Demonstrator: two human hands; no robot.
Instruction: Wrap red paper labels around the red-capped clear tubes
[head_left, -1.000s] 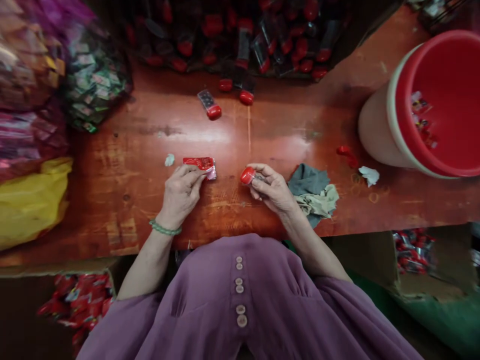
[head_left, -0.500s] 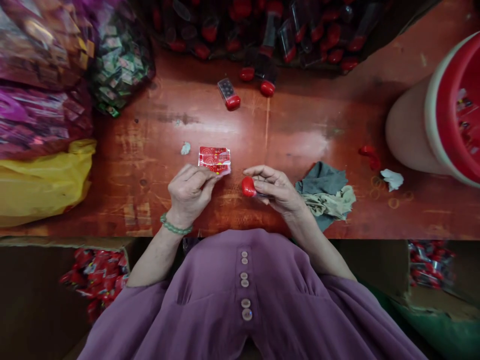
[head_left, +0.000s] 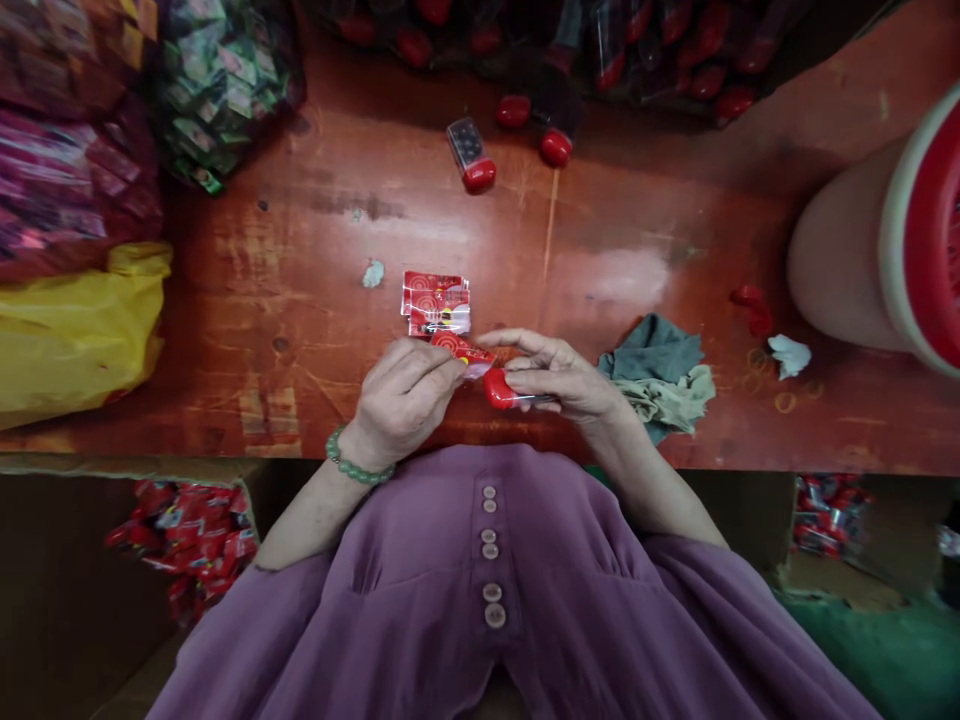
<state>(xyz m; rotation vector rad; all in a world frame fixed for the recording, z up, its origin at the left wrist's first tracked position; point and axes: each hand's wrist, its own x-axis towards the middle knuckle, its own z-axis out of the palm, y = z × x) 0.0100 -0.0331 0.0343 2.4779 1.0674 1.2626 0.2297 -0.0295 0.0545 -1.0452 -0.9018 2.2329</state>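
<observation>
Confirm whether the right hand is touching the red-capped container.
Touching. The head view shows the right hand clasping the red-capped container, its red end sticking out past the thumb.

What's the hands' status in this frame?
Left hand pinching red packet. Right hand gripping red-capped container. Other packets lying just beyond left hand. Rag beside right forearm.

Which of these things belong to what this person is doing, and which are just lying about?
Seemingly part of the job:
- held red packet, in the left hand
- red-capped container, in the right hand
- overlapping red packets, just beyond the left hand

Probably just lying about:
- crumpled cloths
- white scrap
- rubber bands
</observation>
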